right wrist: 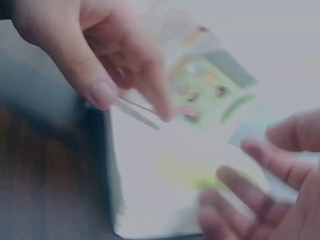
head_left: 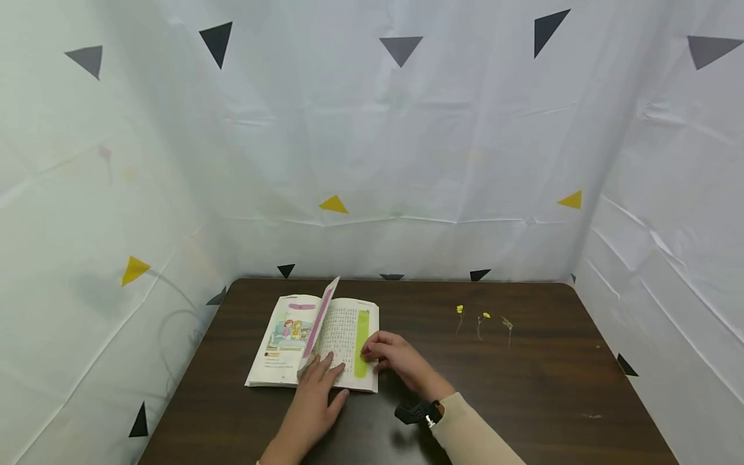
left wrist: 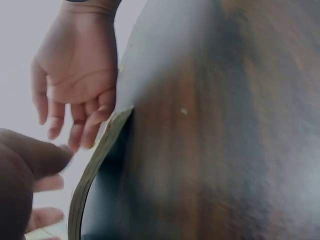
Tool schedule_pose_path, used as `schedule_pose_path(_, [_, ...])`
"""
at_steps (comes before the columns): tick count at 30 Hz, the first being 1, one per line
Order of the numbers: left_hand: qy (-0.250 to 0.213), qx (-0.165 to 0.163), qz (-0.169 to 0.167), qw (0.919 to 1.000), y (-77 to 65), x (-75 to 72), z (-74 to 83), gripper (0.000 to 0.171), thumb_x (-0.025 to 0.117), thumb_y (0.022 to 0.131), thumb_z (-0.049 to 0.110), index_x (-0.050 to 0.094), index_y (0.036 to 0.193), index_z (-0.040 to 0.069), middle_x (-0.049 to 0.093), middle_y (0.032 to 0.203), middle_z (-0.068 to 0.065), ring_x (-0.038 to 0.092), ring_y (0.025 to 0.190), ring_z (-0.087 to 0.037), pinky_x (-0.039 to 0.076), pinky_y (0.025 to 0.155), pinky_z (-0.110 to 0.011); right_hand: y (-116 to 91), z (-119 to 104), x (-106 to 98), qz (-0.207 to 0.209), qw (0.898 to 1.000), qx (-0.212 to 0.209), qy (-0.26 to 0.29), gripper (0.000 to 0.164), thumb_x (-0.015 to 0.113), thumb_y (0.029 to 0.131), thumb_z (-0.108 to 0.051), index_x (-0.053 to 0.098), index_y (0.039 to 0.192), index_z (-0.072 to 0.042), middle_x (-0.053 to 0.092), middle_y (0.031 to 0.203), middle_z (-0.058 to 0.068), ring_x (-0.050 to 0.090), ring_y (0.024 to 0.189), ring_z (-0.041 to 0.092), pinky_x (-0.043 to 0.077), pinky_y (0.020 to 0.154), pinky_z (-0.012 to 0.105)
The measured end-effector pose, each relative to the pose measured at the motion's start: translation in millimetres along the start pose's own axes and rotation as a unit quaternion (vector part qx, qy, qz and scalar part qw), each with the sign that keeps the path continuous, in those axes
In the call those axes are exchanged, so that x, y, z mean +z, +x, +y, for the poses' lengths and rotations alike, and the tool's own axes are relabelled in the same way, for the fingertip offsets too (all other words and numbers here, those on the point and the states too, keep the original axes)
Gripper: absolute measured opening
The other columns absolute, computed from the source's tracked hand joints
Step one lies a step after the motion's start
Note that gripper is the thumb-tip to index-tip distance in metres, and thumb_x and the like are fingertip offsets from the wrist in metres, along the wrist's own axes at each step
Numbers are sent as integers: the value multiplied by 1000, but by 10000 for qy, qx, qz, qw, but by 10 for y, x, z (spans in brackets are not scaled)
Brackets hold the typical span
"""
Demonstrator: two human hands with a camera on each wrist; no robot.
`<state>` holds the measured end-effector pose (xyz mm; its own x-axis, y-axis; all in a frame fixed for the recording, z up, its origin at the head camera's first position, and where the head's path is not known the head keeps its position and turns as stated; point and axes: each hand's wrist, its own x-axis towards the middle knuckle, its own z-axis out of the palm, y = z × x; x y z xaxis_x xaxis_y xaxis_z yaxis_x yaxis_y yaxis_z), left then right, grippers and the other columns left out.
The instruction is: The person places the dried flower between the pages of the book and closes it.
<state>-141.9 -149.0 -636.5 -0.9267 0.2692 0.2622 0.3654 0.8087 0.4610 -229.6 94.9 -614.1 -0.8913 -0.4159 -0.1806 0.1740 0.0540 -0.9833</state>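
Note:
An open book point(head_left: 349, 323) with printed pages lies on the dark table. One page point(head_left: 318, 323) with a purple strip stands up between the two sides. My left hand point(head_left: 316, 394) reaches over the lower edge of the book, its fingers extended on the right-hand page near the foot of the raised page. At the right edge of the book my right hand point(head_left: 398, 358) hovers by a yellow-green strip point(head_left: 361, 342), fingers loosely bent. In the right wrist view the right hand point(right wrist: 270, 200) shows nothing between its fingers; that view is blurred.
Three small dried flower stems lie to the right of the book: a yellow one point(head_left: 460, 311), another yellow one point(head_left: 485, 316) and a pale one point(head_left: 508, 324). White curtains point(head_left: 401, 148) with triangles surround the table point(head_left: 540, 387) at the back and sides.

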Motion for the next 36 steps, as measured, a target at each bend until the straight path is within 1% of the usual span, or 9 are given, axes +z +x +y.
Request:
schedule_pose_path(5, [140, -89, 112, 9998, 59, 5, 22, 48, 84, 97, 27, 71, 141, 12, 59, 156, -19, 55, 143, -44, 45, 119, -60, -97, -24, -295, 890, 9937, 374, -576, 25, 64, 110, -26, 70, 111, -1, 74, 108, 14, 71, 91, 27, 58, 74, 38])
schedule_pose_path(10, [322, -283, 72, 9991, 109, 22, 28, 53, 84, 97, 31, 67, 144, 12, 57, 155, -20, 54, 140, -42, 48, 116, -57, -263, -4, -590, 2027, 9713, 437, -1165, 20, 63, 107, -20, 72, 105, -3, 73, 96, 15, 67, 78, 26, 55, 63, 36])
schedule_pose_path(13, [378, -357, 44, 9986, 135, 6, 28, 56, 84, 97, 32, 65, 146, 10, 58, 153, -21, 53, 142, -41, 47, 117, -57, -339, 34, -769, 2761, 9455, 404, -1678, 17, 63, 105, -18, 73, 102, -4, 73, 90, 15, 64, 69, 23, 52, 57, 34])
schedule_pose_path(16, [444, -337, 82, 9984, 164, -25, 21, 57, 84, 97, 30, 65, 146, 7, 63, 149, -20, 55, 141, -40, 44, 119, -60, -394, 65, -944, 3392, 9084, 420, -2407, 16, 64, 103, -19, 73, 99, -6, 73, 83, 11, 60, 65, 21, 48, 57, 33])
schedule_pose_path(19, [539, -408, 98, 9977, 192, -53, 17, 57, 84, 96, 31, 66, 145, 8, 64, 147, -19, 56, 140, -41, 38, 120, -69, -429, 76, -1098, 3745, 8753, 439, -3029, 16, 64, 102, -19, 72, 98, -7, 73, 84, 10, 62, 68, 24, 48, 61, 37])
schedule_pose_path(22, [556, -623, 32, 9965, 223, -78, 31, 58, 85, 96, 33, 66, 145, 10, 63, 148, -18, 55, 140, -44, 32, 119, -79, -425, 73, -1215, 3842, 8578, 501, -3376, 15, 64, 100, -19, 71, 99, -6, 74, 89, 11, 64, 73, 28, 50, 65, 40])
schedule_pose_path(24, [570, -761, -34, 9955, 249, -90, 42, 59, 86, 95, 36, 66, 145, 12, 62, 149, -17, 54, 140, -45, 31, 118, -81, -403, 56, -1274, 3791, 8572, 592, -3435, 16, 63, 100, -19, 71, 102, -5, 74, 88, 12, 66, 72, 27, 50, 64, 40])
schedule_pose_path(30, [667, -852, -112, 9941, 299, -74, 95, 75, 91, 86, 49, 65, 147, 13, 58, 154, -21, 52, 144, -47, 32, 116, -83, -340, 8, -1373, 3436, 8679, 852, -3485, 26, 61, 103, -21, 65, 113, 2, 68, 73, 10, 64, 56, 23, 50, 59, 37])
schedule_pose_path(36, [770, -982, -186, 9920, 254, -30, 102, 85, 92, 83, 54, 62, 149, 9, 54, 157, -27, 51, 146, -49, 31, 116, -84, -270, 43, -1377, 3198, 8790, 1238, -3313, 58, 59, 106, -22, 38, 143, 17, 68, 75, 16, 66, 53, 24, 53, 53, 38])
